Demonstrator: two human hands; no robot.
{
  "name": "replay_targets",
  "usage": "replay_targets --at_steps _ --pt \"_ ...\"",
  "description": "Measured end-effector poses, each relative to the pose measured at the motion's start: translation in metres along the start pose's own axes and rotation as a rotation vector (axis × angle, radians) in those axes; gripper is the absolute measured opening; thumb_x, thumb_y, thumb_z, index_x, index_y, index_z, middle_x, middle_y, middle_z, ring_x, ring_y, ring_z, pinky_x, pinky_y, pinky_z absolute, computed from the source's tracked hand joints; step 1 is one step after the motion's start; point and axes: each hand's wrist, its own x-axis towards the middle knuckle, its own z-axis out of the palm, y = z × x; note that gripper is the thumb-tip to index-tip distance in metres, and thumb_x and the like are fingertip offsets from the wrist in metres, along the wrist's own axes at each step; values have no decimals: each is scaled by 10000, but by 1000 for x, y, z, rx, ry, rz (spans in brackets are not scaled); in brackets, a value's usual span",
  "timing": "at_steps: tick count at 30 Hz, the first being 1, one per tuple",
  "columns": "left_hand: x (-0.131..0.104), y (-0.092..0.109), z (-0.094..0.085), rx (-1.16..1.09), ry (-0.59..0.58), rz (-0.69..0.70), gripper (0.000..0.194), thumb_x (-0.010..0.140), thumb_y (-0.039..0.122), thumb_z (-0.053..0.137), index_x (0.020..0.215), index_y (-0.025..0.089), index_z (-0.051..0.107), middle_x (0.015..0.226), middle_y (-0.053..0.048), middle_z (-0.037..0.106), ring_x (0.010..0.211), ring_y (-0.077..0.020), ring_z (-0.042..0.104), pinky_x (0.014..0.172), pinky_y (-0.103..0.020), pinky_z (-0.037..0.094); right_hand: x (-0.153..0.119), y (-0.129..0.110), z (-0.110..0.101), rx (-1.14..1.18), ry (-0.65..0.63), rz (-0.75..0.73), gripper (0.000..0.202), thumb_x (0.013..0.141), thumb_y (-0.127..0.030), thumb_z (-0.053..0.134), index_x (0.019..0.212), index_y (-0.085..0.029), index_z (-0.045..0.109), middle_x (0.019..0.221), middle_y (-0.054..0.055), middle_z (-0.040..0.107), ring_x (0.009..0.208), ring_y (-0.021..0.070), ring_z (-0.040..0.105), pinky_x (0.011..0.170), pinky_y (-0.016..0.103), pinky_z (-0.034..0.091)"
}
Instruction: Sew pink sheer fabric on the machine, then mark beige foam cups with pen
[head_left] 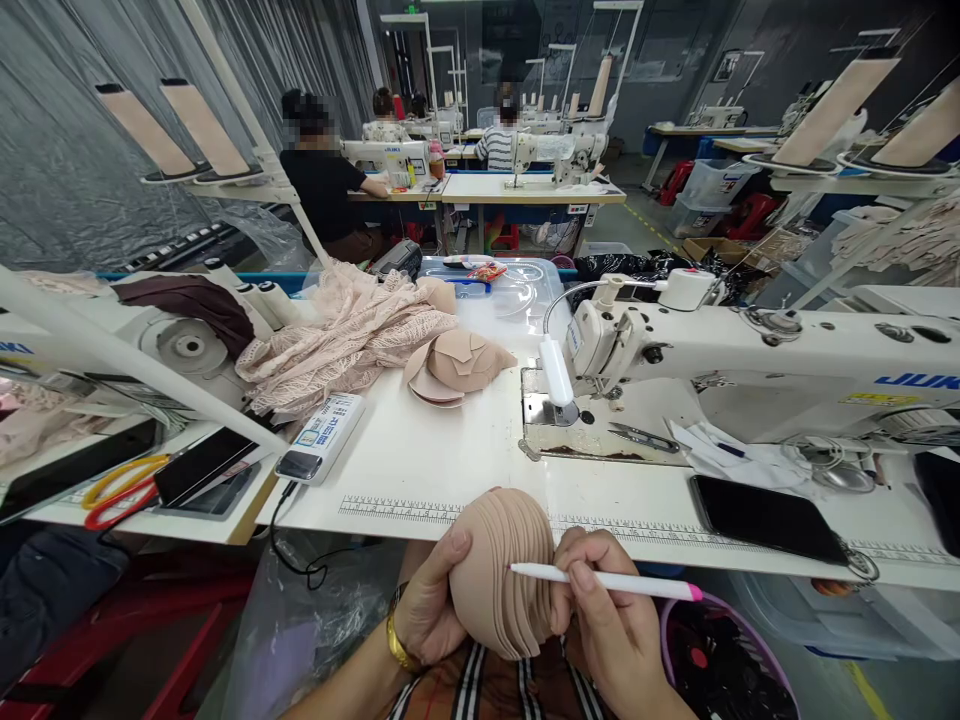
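Note:
My left hand (431, 605) is closed around a stack of beige bra cups (499, 575), thumb on the near face, above my lap at the table's front edge. The cups are nested, with their edges fanned toward the right. In my right hand (611, 610) is a white marker pen (619, 580) with a pink end, pinched between thumb and fingers. Its tip points left and meets the cup edges; whether it touches cannot be made out exactly. The right fingers also rest against the stack's right side. More beige cups (461, 365) lie on the white table (442, 440).
A white sewing machine (750, 350) stands at right, with thread snips (645, 437) and a black phone (766, 518) near it. Beige lace fabric (352, 330), a white power bank (321, 437) and red-and-yellow scissors (124, 492) lie left. A purple basket (772, 665) sits below. People work at machines ahead.

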Motion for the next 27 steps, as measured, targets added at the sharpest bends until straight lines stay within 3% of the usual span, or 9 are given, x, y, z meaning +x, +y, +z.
replay_targets --at_steps 7,13,18,24,27 --pt "-2 1 0 30 -28 -58 1053 833 458 853 1658 120 293 1338 -232 717 1200 -393 707 1133 -522 474 1 2 2 -40 -25 -23 272 1090 -448 553 946 -228 622 616 -20 606 557 153 518 594 306 401" --pt "1 -1 -1 8 -26 16 954 845 398 844 1641 189 360 1341 -167 733 1253 -363 683 1199 -500 416 -1 5 -2 11 -22 5 242 1100 -419 539 963 -238 623 634 -28 614 563 147 521 596 298 400" --pt "1 0 3 58 -49 -14 955 839 453 842 1621 135 394 1308 -219 735 1214 -411 698 1167 -566 434 0 5 1 -45 -40 -23 263 1097 -426 543 940 -233 628 622 -23 600 564 157 514 603 313 396" --pt "-3 3 6 44 -96 -122 914 844 526 815 1561 71 477 1403 -263 669 1402 -435 559 1232 -555 365 3 3 -2 -46 -70 -80 255 1107 -412 517 954 -242 628 604 -16 608 596 181 530 642 330 416" --pt "-4 3 7 47 -106 -133 872 863 533 791 1555 92 494 1381 -247 688 1377 -429 583 1222 -563 376 5 3 -5 -59 -87 -81 249 1119 -387 493 964 -238 618 617 -18 604 585 174 536 633 326 415"
